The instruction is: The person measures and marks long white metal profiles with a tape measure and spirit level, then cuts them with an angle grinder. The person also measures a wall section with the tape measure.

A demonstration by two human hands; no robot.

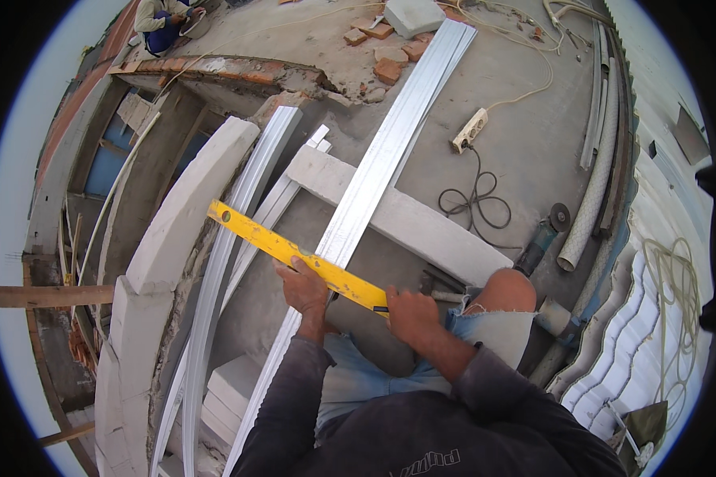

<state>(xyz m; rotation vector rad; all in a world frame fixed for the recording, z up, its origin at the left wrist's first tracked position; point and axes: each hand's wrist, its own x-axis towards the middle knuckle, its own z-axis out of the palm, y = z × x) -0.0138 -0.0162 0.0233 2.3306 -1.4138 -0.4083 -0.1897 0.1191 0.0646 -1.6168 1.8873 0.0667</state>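
Note:
A yellow spirit level (274, 242) lies slantwise across a long silvery metal profile (371, 187). My left hand (304, 290) is closed on the level near its middle, thumb on top. At the level's right end, my right hand (414, 316) is closed, with a small dark slim thing at its fingertips that I cannot make out. The profile rests across a pale concrete block beam (429, 226) and runs down beside my left arm. More metal profiles (215, 294) lie to the left, under the level's far end.
An angle grinder (539, 242) lies beside my right knee, its cord curling toward a power strip (471, 131). Pipes (595, 187) run along the right edge. Broken bricks (387, 70) lie at the far end. A wall of pale blocks (187, 199) borders a drop; another person (161, 24) crouches far left.

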